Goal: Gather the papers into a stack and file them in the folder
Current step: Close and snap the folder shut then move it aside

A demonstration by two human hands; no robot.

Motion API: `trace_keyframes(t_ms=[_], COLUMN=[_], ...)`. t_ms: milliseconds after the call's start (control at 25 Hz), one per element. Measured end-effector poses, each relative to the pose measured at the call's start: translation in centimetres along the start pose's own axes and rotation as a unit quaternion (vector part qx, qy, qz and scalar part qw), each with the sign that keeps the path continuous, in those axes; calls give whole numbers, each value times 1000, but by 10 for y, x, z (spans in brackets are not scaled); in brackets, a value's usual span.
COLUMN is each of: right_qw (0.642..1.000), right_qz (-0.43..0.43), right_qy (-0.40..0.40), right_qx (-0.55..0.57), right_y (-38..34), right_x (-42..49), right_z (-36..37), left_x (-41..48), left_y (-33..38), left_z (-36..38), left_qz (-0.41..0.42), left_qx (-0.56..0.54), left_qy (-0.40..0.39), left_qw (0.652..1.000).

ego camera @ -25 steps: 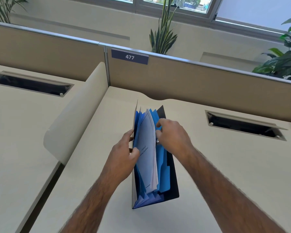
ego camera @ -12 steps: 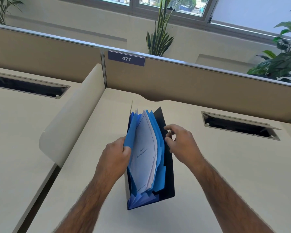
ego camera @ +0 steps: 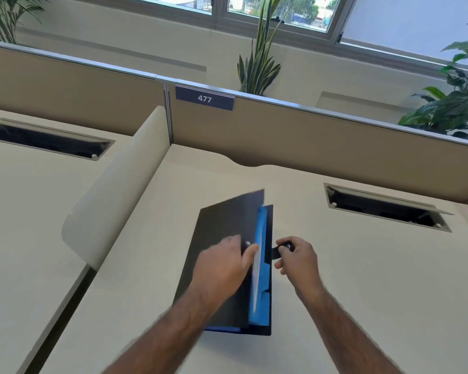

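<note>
The folder (ego camera: pixel 222 255) lies near the middle of the tabletop (ego camera: pixel 362 279), toward its near edge, black cover folded almost shut over the blue dividers (ego camera: pixel 261 268). The papers (ego camera: pixel 256 268) show only as a thin pale edge between cover and dividers; they appear filed.

Left hand (ego camera: pixel 223 265): flat on the cover, pressing down, fingers at its free edge, grasping nothing so far as can be seen. Right hand (ego camera: pixel 295 259): clenched on the black strap tab (ego camera: pixel 278 251) at the folder's right edge.

Step in hand, by judgement: fastening the closure. Recommended: keep the cover pressed flat, draw the strap across without slack, and check that no sheet edge protrudes before seating the fastener (ego camera: pixel 247 242). Risk: released pressure lets the dividers spring the cover open.
</note>
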State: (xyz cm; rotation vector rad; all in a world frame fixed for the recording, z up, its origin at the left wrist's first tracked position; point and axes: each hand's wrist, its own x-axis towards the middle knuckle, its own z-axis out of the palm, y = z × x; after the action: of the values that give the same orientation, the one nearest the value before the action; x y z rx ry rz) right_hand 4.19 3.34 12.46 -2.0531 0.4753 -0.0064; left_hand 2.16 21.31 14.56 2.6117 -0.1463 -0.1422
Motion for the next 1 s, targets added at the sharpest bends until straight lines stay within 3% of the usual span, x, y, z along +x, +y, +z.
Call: trace_keyframes(t_ms=[200, 480, 600, 720, 1000], right_qw=[994, 960, 914, 855, 779], right_qz=[-16, -76, -144, -194, -243], right_qy=[-15, -110, -160, -156, -140], right_qx=[-109, -244, -344, -456, -561], right_y=[45, 72, 74, 79, 92], right_x=[15, 11, 3, -3, -21], right_z=[10, 25, 35, 43, 50], left_x=[1, -27, -26, -26, -25], left_y=[-62, -104, -106, -107, -110], left_z=[93, 136, 137, 139, 144], left_qz=[-27, 5, 6, 7, 10], left_qx=[55, 143, 157, 162, 157], left_qy=[-85, -61, -52, -49, -41], left_qw=[994, 988, 986, 986, 987])
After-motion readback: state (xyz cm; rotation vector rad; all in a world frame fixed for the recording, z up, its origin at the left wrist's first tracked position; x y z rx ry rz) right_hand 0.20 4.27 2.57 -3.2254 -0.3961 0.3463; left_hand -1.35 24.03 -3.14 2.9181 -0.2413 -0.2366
